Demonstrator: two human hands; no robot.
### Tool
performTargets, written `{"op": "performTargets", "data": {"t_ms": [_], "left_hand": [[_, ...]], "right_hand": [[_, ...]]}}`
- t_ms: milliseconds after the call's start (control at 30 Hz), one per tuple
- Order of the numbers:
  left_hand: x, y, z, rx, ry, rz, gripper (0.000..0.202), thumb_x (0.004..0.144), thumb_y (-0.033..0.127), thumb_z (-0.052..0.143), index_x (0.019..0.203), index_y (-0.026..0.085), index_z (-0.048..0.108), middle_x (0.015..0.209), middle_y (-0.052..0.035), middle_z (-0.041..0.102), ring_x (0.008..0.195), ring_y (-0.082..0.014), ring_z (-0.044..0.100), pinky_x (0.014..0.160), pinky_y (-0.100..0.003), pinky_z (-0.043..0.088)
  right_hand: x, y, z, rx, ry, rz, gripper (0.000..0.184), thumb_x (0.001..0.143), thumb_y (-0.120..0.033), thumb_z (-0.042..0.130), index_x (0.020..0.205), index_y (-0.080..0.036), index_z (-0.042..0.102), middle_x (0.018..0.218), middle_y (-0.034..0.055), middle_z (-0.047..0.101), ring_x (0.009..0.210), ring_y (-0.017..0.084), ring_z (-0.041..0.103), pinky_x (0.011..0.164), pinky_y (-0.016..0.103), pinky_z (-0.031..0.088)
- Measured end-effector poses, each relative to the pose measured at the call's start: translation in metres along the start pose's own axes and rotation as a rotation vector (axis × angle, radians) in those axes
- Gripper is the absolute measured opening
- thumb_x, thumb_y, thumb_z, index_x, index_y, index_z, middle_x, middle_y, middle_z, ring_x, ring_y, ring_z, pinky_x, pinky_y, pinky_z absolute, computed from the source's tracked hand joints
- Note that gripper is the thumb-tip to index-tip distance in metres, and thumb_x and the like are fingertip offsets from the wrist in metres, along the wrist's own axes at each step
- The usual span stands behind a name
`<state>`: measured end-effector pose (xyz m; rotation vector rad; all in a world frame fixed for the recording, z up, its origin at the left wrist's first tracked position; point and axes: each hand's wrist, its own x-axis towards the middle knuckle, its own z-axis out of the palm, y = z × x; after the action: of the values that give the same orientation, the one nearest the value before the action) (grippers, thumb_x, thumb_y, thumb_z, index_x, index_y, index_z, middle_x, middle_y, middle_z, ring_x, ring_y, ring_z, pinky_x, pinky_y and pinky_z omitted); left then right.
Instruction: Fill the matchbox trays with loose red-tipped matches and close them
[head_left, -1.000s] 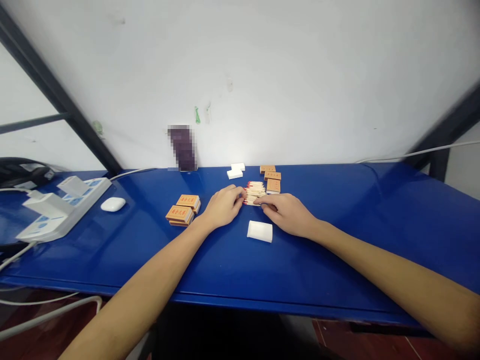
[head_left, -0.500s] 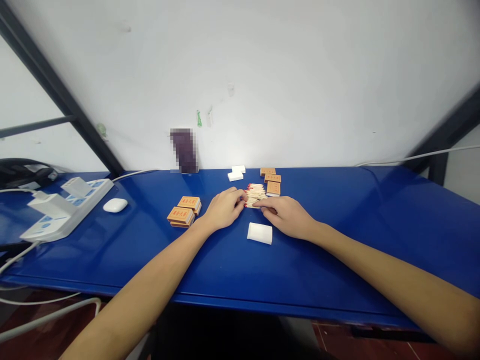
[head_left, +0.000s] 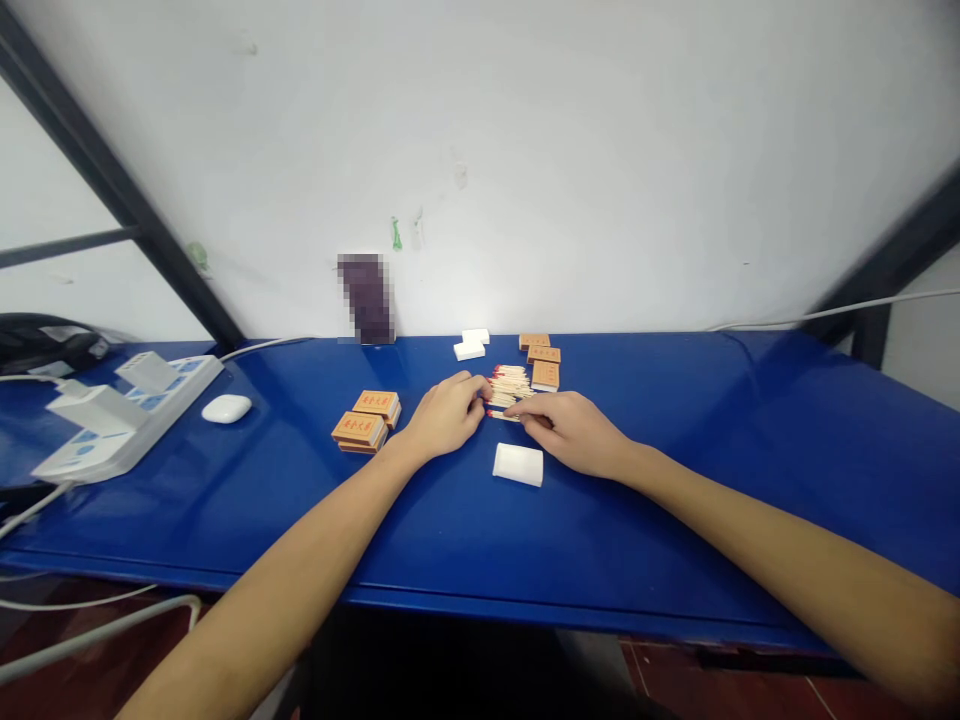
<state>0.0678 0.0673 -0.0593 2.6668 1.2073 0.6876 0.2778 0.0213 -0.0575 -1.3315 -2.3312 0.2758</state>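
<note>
Loose red-tipped matches lie in a pile on the blue table, most heads pointing left. My left hand rests at the left end of the pile, fingers loosely bent, fingertips beside the match heads. At the pile's near edge, the stretched index finger of my right hand touches a single match lying slightly apart from the others. The other right fingers are bent beneath the palm and partly hidden. Nearer to me is a white matchbox tray, touched by neither hand.
Stacked orange matchboxes stand left of my left hand. Three matchbox sleeves or boxes lie behind the pile, with two white trays near the wall. Farther left are a white earbud case and a power strip with cables.
One match at the near edge has come apart from the pile, under my right index finger. Both hands stay in nearly the same place; the view has shifted slightly.
</note>
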Motion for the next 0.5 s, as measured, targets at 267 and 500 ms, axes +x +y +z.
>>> {"op": "performTargets", "data": {"t_ms": [267,500], "left_hand": [[0.0003,0.0006,-0.0006,-0.004,-0.012,0.0,0.022,0.087,0.013,0.045,0.097,0.021,0.063,0.089,-0.0037,0.059,0.079,-0.0175,0.057,0.076,-0.031,0.046],[0.0,0.0002,-0.0001,0.015,-0.015,0.006,0.021,0.087,0.013,0.044,0.096,0.02,0.062,0.089,-0.0033,0.059,0.078,-0.0172,0.057,0.074,-0.03,0.045]], "right_hand": [[-0.0004,-0.0008,0.0014,-0.058,0.024,-0.007,0.035,0.09,-0.021,0.048,0.118,-0.021,0.068,0.1,0.0057,0.073,0.082,0.019,0.064,0.069,0.028,0.043],[0.0007,-0.0004,0.0006,-0.057,-0.001,-0.006,0.034,0.092,-0.023,0.046,0.118,-0.018,0.067,0.105,0.008,0.072,0.087,0.021,0.065,0.073,0.03,0.044]]}}
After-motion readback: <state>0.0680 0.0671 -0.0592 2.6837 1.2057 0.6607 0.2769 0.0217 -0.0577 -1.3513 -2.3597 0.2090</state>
